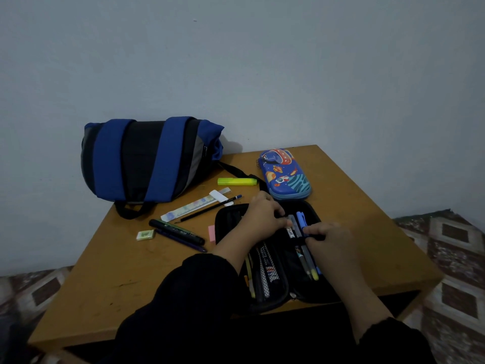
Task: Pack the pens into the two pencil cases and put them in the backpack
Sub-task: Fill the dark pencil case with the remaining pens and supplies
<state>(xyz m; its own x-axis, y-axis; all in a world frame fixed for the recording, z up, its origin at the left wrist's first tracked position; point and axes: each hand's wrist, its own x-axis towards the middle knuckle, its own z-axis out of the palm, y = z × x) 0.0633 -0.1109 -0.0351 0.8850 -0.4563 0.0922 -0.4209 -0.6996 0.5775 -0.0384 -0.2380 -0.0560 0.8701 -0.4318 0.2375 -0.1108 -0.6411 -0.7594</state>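
Black zip-open fabric pencil case point(286, 282) sits lower centre on the wooden worktop point(126, 274), left hand point(262, 216) pinching a grey pen point(294, 227), right hand point(330, 240) curled round the case's black elastic strap point(316, 236), blue-and-black backpack point(147, 158) upper left.

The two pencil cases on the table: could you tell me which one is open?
The black pencil case under both hands is open, spread flat with pens inside. The blue space-themed pencil case, farther back near the backpack, is closed.
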